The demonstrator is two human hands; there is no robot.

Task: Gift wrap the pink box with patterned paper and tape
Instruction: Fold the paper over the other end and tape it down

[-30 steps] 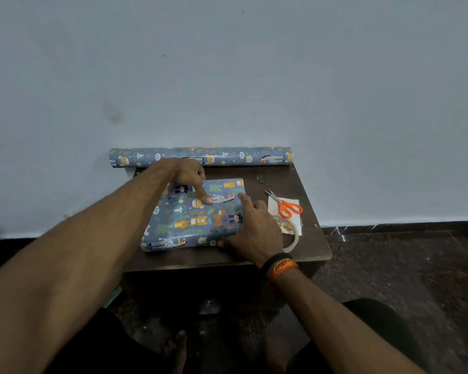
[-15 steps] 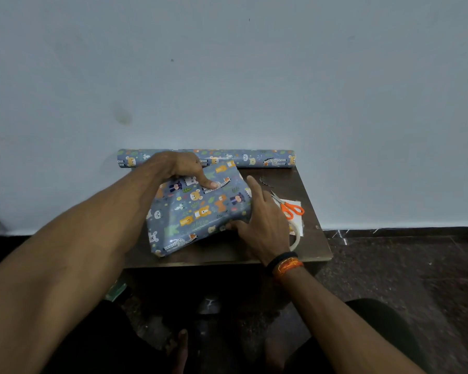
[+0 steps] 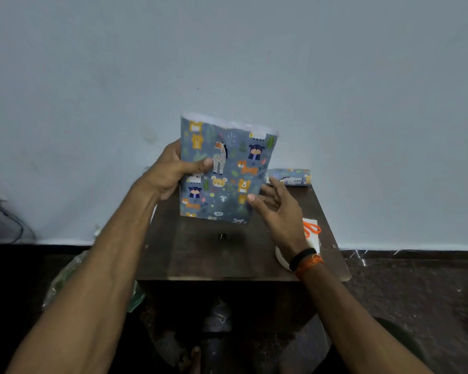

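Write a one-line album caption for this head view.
Left hand holds wrapped box upright above table.

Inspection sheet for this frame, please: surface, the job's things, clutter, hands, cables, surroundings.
Surface: small dark wooden table against the wall.
Job's things: wrapped box held upright above the table, top end of the paper open; paper roll at the table's back edge; orange scissors on a white sheet at the right edge; tape roll partly hidden behind the right wrist.
Clutter: green plastic bag on the floor, left of the table.
Hands: left hand grips the box's left edge, thumb across the front; right hand open, fingers at the box's lower right edge.
Cables: dark cables at the far left wall.
Surroundings: plain pale wall, dark floor.
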